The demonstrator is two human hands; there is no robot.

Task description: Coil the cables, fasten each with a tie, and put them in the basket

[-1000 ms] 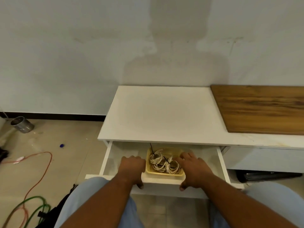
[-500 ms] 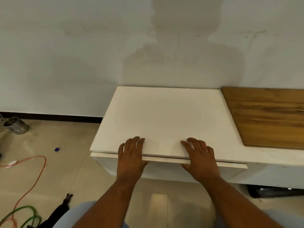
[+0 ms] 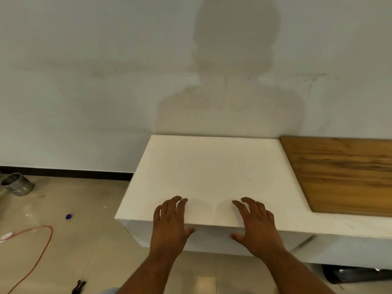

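Spanning the front edge of the white surface, both hands lie palm-down. The left hand and right hand are apart, with fingers straight and spread, gripping nothing. Their thumbs hang over the white front panel below the edge. Cables and basket: hidden from view. A wooden board lies on the surface at right. On the floor at left: metal can, orange cord, small blue object.
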